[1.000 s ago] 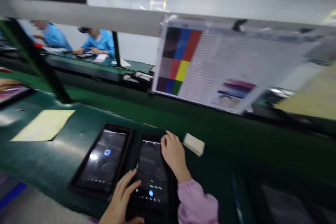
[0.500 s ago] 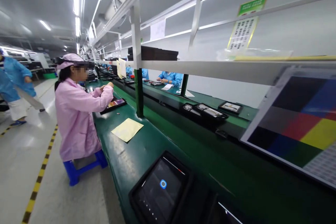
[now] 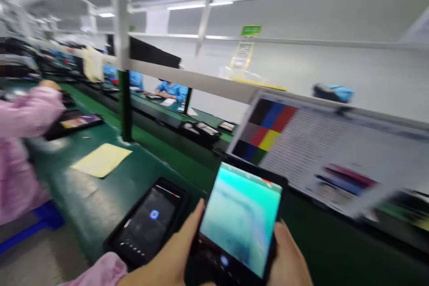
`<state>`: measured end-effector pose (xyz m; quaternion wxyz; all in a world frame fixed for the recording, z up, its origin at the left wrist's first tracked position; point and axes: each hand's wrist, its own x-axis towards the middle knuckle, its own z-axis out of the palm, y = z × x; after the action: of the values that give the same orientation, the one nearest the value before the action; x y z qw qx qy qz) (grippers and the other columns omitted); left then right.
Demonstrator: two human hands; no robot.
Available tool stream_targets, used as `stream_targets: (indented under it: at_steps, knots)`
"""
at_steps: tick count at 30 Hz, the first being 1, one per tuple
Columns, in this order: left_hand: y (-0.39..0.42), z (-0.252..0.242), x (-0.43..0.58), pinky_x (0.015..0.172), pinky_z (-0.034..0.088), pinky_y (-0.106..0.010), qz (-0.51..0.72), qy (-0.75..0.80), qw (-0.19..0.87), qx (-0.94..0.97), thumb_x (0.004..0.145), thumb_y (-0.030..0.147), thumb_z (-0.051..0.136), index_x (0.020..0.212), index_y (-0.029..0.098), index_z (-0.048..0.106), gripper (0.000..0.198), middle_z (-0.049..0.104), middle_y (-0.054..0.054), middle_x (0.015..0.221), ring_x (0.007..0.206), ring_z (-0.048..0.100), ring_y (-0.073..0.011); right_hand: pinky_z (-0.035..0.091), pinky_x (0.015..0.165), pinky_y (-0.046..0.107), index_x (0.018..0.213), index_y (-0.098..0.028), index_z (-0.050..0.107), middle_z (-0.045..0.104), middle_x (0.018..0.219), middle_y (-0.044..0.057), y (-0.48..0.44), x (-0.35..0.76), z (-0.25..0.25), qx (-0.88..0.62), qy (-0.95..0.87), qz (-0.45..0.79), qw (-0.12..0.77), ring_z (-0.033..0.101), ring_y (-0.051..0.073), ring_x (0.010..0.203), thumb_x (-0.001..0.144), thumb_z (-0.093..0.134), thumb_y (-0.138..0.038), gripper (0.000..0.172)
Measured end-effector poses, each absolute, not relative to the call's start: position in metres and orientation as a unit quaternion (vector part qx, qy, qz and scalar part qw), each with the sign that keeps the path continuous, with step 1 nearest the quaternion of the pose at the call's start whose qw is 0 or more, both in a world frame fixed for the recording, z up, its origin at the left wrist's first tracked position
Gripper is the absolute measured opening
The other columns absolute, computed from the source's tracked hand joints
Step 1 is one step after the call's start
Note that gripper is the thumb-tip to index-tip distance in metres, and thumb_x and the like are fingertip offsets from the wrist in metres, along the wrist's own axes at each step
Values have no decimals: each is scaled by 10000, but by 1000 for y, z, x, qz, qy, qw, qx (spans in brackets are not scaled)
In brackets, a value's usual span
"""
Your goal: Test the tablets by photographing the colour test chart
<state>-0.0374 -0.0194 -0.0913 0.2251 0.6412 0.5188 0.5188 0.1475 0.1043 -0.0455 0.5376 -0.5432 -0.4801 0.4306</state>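
Observation:
My left hand (image 3: 179,246) grips the left side of a black-framed tablet (image 3: 241,214), its thumb along the edge. My right hand (image 3: 290,254) closes on the tablet's right side. The tablet is tilted up towards me, and its lit screen shows a blurry turquoise and whitish picture. Most of my fingers are hidden behind it. On the green bench just left of my left hand lies a second tablet (image 3: 149,219) in a black frame, its dark screen showing a blue round icon.
A yellow sheet (image 3: 102,160) lies on the green bench (image 3: 60,187). At the left sits a co-worker in a pink sleeve (image 3: 31,109), beside another tablet (image 3: 78,121). A colour chart board (image 3: 301,156) leans behind my tablet. A post (image 3: 123,53) holds up the shelf.
The view has swung right. Both my hands have come into sight, holding a tablet with a lit turquoise screen. The second tablet and yellow sheet now appear further left.

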Motion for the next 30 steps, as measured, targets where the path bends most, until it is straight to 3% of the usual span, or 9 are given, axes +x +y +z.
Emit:
stream_targets:
  at_steps: [1, 3, 6, 9, 17, 25, 30]
  knots:
    - [-21, -80, -34, 1201, 464, -534, 552, 491, 247, 626, 871, 526, 778, 1694, 309, -46, 1185, 332, -129, 1724, 1567, 356, -378, 426, 1194, 517, 1163, -199, 777, 776, 1277, 74, 98, 146, -33, -549, -429, 452, 557, 530, 397, 1425, 782, 745, -703, 632]
    - [-24, -63, -26, 1108, 561, -514, 577, 496, 239, 604, 932, 439, 719, 1691, 364, -32, 1070, 222, -90, 1767, 1590, 283, -393, 411, 1212, 518, 1200, -189, 767, 773, 1296, 76, 88, 139, -11, -470, -397, 480, 625, 581, 374, 1392, 796, 725, -689, 645]
    - [-27, -50, -7, 1032, 620, -491, 608, 534, 186, 558, 963, 371, 670, 1689, 404, 34, 965, 168, -44, 1783, 1609, 217, -409, 462, 1165, 509, 1147, -209, 800, 813, 1189, 64, 77, 131, 6, -383, -407, 491, 668, 674, 345, 1289, 837, 700, -674, 567]
    - [-28, -47, 11, 1140, 532, -547, 618, 560, 123, 538, 982, 348, 637, 1689, 401, 74, 906, 144, -28, 1790, 1623, 160, -407, 532, 1075, 506, 1063, -215, 832, 834, 1095, 71, 67, 134, 10, -348, -391, 486, 700, 740, 346, 1164, 813, 748, -643, 503]
    - [-27, -41, 21, 1265, 292, -613, 613, 594, 132, 505, 959, 370, 679, 1695, 357, 59, 963, 207, -75, 1775, 1617, 216, -380, 506, 1108, 475, 1057, -242, 822, 805, 1199, 47, 60, 140, 10, -343, -355, 496, 714, 691, 322, 1239, 759, 806, -611, 475]
    - [-29, -40, 23, 1276, 264, -586, 626, 590, 134, 493, 944, 394, 698, 1698, 327, 103, 963, 257, -81, 1759, 1616, 237, -366, 550, 1026, 496, 1041, -233, 806, 814, 1138, 62, 57, 139, 10, -348, -335, 516, 708, 712, 333, 1169, 716, 814, -625, 509]
    - [-29, -40, 25, 1270, 284, -603, 615, 595, 126, 502, 944, 402, 698, 1696, 345, 97, 965, 249, -72, 1762, 1610, 258, -370, 521, 1056, 528, 1038, -241, 786, 794, 1180, 66, 55, 141, 14, -368, -323, 522, 698, 681, 358, 1214, 661, 827, -650, 558]
